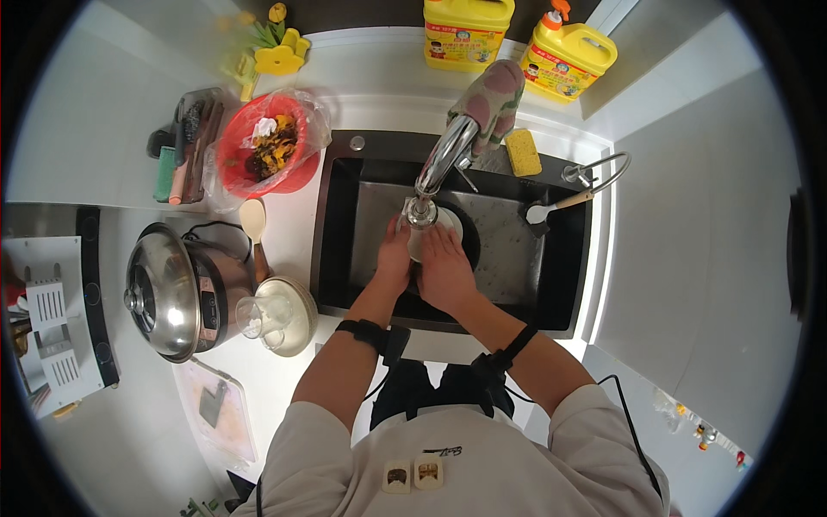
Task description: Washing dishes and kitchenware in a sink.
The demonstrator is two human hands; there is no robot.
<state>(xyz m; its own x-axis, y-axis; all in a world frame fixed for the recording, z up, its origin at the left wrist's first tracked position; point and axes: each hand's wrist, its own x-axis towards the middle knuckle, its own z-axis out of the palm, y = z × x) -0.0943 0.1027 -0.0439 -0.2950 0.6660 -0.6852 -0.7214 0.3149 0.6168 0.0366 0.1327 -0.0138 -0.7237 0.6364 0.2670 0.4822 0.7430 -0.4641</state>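
Note:
Both my hands are over the dark sink (517, 284), under the spout of a chrome faucet (446, 155). My left hand (394, 255) grips the left edge of a round white dish (454, 223), its fingertips partly hidden by the spout. My right hand (446, 262) lies on the dish with its fingers stretched forward. Behind the dish shows a dark round thing, perhaps a pan (471, 239). A patterned cloth (494, 97) hangs over the faucet. Whether water runs cannot be told.
A yellow sponge (523, 152) and a white-headed brush (559, 205) are at the sink's right side. On the left stand a red waste basin (229, 152), a rice cooker (226, 291), a wooden-handled paddle (253, 223) and stacked bowls with a glass (300, 323). Yellow detergent jugs (466, 39) stand behind.

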